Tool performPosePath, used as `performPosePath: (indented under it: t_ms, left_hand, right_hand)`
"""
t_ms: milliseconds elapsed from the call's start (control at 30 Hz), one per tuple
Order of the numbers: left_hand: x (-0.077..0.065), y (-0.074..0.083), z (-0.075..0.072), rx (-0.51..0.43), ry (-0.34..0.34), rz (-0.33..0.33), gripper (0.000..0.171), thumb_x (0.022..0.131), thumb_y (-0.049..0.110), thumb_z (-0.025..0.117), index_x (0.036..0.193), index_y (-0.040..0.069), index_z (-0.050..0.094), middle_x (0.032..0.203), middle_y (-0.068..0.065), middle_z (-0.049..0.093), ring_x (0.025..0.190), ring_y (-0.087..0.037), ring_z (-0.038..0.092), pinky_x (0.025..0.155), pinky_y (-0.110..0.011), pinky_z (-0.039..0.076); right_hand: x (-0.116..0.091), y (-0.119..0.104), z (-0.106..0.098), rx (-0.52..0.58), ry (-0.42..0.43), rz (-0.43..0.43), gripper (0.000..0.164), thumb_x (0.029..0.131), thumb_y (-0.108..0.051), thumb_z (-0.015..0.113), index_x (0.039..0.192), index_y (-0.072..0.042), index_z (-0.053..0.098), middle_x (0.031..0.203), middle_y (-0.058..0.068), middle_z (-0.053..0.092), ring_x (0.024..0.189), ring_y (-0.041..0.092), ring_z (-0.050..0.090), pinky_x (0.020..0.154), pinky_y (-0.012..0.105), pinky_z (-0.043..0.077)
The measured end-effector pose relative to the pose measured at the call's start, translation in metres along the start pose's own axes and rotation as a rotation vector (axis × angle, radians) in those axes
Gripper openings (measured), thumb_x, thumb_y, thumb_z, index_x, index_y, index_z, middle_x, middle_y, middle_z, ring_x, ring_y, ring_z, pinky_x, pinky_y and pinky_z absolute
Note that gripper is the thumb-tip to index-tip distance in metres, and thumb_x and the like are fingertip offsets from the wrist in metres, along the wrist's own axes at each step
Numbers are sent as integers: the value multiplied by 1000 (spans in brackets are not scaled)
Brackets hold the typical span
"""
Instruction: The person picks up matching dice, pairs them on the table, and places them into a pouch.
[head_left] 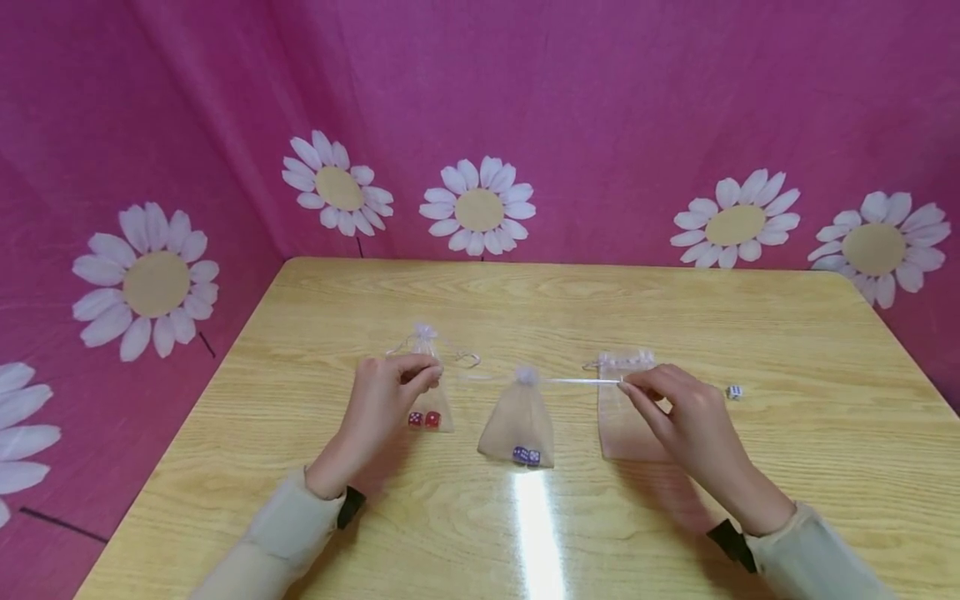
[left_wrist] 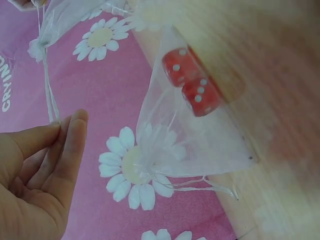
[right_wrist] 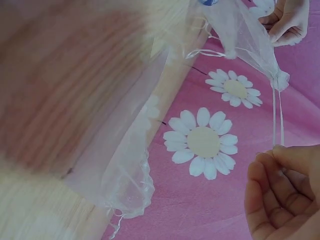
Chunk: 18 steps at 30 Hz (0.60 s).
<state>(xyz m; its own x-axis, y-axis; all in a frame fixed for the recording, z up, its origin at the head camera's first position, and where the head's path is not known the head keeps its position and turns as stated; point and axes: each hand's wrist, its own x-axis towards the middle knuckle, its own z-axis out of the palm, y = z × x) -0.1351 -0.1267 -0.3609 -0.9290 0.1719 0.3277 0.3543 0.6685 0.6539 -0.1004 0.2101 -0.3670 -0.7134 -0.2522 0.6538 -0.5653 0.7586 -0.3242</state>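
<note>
A small sheer organza pouch [head_left: 517,421] stands in the middle, its neck gathered tight, with purple dice [head_left: 527,456] at its bottom. My left hand [head_left: 378,412] pinches one drawstring [left_wrist: 48,90] of it between thumb and fingertips. On the other side, my right hand [head_left: 690,417] pinches the opposite drawstring [right_wrist: 278,117], which runs taut from the neck. Behind my left hand is a second gathered pouch [left_wrist: 195,145] holding two red dice [left_wrist: 191,82]. A third pouch [head_left: 621,429] lies flat, partly covered by my right hand.
A single white die [head_left: 734,392] lies on the wooden table [head_left: 570,300], right of my right hand. Loose strings [head_left: 468,358] trail from the left pouch. A pink cloth [head_left: 600,125] printed with daisies hangs behind the table and along its left side.
</note>
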Motion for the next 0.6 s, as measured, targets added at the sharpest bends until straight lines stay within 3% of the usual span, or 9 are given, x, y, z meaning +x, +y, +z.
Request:
performPosePath:
  t_ms: [233, 400, 600]
  left_hand:
    - [18, 1, 3, 21, -79, -70, 12, 91, 15, 69, 91, 7, 78, 77, -5, 76, 69, -12, 68, 61, -21, 51]
    - [29, -1, 5, 26, -114, -89, 13, 92, 15, 68, 89, 7, 77, 76, -5, 74, 69, -12, 67, 63, -25, 55]
    - [40, -1, 10, 33, -180, -159, 12, 92, 14, 69, 93, 5, 77, 79, -5, 74, 70, -11, 64, 64, -24, 54]
  right_hand:
    - [12, 11, 9, -29, -94, 102, 6, 80, -2, 77, 84, -5, 73, 76, 3, 70, 64, 9, 56, 56, 26, 52]
    - [18, 19, 13, -28, -165, 156, 4, 83, -4, 75, 87, -5, 74, 76, 4, 70, 61, 9, 52, 54, 23, 48]
    - [24, 25, 17, -12, -249, 203, 3, 87, -6, 72, 87, -5, 74, 79, 6, 72, 63, 10, 55, 56, 23, 47]
